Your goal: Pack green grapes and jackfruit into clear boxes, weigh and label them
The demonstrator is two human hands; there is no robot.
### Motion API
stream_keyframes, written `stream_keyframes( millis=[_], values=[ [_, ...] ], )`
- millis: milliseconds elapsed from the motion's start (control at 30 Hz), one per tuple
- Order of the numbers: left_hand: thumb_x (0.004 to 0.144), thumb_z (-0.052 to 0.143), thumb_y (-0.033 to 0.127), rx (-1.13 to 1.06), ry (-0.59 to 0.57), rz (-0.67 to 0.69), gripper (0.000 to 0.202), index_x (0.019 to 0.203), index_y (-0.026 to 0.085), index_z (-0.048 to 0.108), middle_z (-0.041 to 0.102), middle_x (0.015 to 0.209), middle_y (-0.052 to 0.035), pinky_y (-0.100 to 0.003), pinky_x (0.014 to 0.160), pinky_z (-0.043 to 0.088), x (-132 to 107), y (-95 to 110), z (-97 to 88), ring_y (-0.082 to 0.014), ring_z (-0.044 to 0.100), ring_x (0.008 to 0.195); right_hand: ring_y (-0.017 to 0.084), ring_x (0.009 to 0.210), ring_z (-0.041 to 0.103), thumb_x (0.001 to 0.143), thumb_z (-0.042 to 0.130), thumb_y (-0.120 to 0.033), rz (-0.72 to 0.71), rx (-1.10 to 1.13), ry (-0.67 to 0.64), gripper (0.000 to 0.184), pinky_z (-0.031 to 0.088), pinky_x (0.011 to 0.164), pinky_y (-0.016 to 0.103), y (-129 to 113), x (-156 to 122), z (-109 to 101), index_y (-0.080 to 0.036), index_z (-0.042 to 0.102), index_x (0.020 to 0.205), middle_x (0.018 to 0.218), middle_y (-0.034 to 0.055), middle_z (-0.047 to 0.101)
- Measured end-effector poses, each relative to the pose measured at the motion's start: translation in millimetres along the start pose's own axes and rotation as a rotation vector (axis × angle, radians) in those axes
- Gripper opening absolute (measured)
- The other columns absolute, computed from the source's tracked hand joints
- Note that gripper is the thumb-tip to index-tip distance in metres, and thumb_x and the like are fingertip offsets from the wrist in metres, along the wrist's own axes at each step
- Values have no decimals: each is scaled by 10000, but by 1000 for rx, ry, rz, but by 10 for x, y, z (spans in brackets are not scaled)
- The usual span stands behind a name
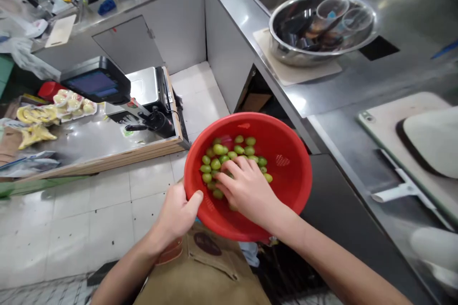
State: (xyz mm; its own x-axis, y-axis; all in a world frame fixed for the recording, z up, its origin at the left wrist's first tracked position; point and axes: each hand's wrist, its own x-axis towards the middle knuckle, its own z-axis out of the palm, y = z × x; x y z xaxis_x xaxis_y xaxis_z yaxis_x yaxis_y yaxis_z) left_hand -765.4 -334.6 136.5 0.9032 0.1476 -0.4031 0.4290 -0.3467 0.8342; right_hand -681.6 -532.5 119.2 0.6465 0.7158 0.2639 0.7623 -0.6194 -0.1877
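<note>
Steady red basket (305,171) with left hand (181,212) clasping rim; stir grapes (215,164) gently with right hand (248,188), hold unclear.

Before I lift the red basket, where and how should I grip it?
Likely by the red basket's rim, from outside: the left hand holds its left side, so bring the right hand to the bare right, balancing the wide, round shape.

Red basket (289,140) mid-frame, green grapes (215,164) inside, left half. Left hand (181,209) grips its rim, lower left; right hand (246,188) down among grapes. Metal bowl (296,55) with clear cups (332,9), upper right. Dark screen (95,83), packaged fruit (73,105), left.
</note>
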Motion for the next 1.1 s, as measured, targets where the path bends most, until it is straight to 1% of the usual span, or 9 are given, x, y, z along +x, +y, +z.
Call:
stream_keyframes(
  millis=[300,433,533,667,733,867,933,1000,1100],
  values=[
    [856,556,369,134,-82,53,286,640,217,447,474,617,24,-260,563,333,47,148,240,-127,393,597,266,957,559,988,618,-130,69,-22,87,265,412,815,399,82,-398,200,-201,757,1202,1078,99,737],
    [832,557,372,166,-97,42,272,638,215,450,472,615,25,-257,567,334,75,116,294,-127,403,599,254,911,586,999,570,-96,85,53,73,230,454,784,383,125,-518,304,-164,752,1122,1024,107,737],
    [800,567,389,179,-112,21,261,630,211,478,499,614,17,-258,569,356,48,52,287,-136,437,600,228,875,610,1036,497,-83,156,196,197,257,499,795,354,82,-652,327,-169,737,1070,988,93,742],
    [800,568,388,204,-176,43,238,654,204,528,530,625,10,-263,582,381,17,19,261,-147,459,612,225,909,631,1081,532,-204,268,227,293,204,530,843,351,-98,-826,256,-173,734,1073,1056,94,750],
    [806,568,387,212,-212,67,231,668,204,537,537,633,10,-263,590,386,13,27,259,-148,459,619,235,899,624,1062,596,-252,317,144,228,171,518,804,353,-229,-864,224,-167,742,1033,1035,99,738],
    [799,577,379,236,-244,117,224,663,207,529,535,633,14,-263,593,376,8,24,271,-146,446,617,263,926,624,1009,659,-208,503,-65,118,211,486,735,356,-477,-838,244,-132,734,1192,1065,132,713],
    [801,576,362,228,-263,142,206,675,205,536,537,636,16,-263,593,369,4,-2,257,-145,444,620,258,892,628,1014,644,-209,577,-126,130,159,478,702,352,-567,-798,286,-137,748,1109,1046,134,709],
    [808,568,345,206,-271,165,193,682,205,528,534,637,19,-263,592,361,-2,-39,209,-142,442,618,244,873,639,1024,611,-194,585,-165,151,149,482,692,341,-640,-745,330,-157,754,1006,1052,132,720],
    [821,554,327,177,-233,201,201,670,211,491,522,627,26,-265,594,346,-25,-111,74,-134,429,607,228,888,675,1000,587,-127,501,-202,137,218,503,715,316,-754,-626,381,-172,766,1117,1141,131,746]
  ],
)
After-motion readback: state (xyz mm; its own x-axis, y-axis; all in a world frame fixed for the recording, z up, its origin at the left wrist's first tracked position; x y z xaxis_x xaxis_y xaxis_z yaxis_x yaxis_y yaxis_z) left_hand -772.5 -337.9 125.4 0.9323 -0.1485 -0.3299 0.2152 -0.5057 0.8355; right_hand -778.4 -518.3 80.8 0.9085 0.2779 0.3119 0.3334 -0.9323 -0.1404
